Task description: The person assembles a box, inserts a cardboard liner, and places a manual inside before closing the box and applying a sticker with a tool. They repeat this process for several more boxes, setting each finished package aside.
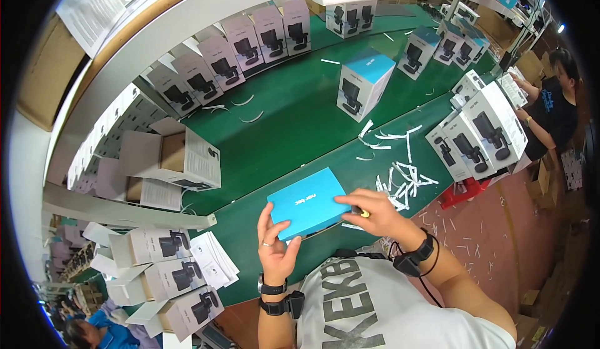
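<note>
A carton with a blue top (307, 200) stands at the near edge of the green bench, in front of my body. My left hand (279, 249) grips its left near corner, with fingers along the side and the thumb at the front. At the carton's right edge is my right hand (378, 214), its index finger touching the top and the other fingers curled. A small yellow item (364, 213) shows between those curled fingers; its kind cannot be made out. The carton's underside is hidden.
White paper strips (403, 183) litter the green bench (269, 142) to the right. A blue-topped carton (365, 83) stands farther back. Open cartons (165, 280) and leaflets (212, 258) lie at the left. Stacked cartons (478, 136) and a co-worker (553, 105) are at the right.
</note>
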A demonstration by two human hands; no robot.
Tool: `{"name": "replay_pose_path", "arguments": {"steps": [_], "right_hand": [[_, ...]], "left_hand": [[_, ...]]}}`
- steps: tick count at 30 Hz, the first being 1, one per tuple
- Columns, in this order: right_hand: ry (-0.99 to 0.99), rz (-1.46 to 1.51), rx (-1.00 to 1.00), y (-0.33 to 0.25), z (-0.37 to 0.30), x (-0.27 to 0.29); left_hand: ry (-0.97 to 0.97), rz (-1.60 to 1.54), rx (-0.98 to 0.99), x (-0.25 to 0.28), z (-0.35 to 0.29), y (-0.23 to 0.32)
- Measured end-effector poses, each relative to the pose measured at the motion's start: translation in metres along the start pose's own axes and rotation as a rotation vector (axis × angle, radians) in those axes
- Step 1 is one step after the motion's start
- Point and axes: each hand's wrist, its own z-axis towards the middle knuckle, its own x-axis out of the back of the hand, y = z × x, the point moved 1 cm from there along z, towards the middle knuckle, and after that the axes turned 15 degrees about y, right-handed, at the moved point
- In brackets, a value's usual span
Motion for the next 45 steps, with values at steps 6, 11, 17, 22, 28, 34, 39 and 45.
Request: {"name": "replay_pose_path", "arguments": {"steps": [6,11,17,22,28,34,39,45], "right_hand": [[0.14,-0.178,0.144,0.022,-0.039,-0.02],[0.162,-0.243,0.137,0.024,-0.05,-0.028],[0.086,-0.434,0.21,0.023,-0.043,-0.029],[0.069,-0.403,0.277,0.027,-0.06,-0.043],[0.067,-0.415,0.308,0.038,-0.061,-0.057],[0.049,-0.317,0.316,0.032,-0.043,-0.048],[0.004,-0.182,0.324,0.043,-0.031,-0.048],[0.091,-0.212,0.324,0.056,-0.037,-0.069]], "left_hand": [[-0.086,0.144,-0.125,0.015,-0.007,-0.014],[-0.166,0.203,-0.096,0.029,-0.004,-0.015],[-0.374,0.796,-0.513,0.017,0.026,0.041],[-0.42,1.097,-0.514,-0.041,0.001,0.02],[-0.446,1.186,-0.516,-0.037,-0.002,-0.003],[-0.517,1.009,-0.515,-0.015,0.012,-0.001],[-0.578,1.004,-0.545,0.009,0.059,0.017],[-0.548,1.01,-0.536,0.019,0.056,0.003]]}}
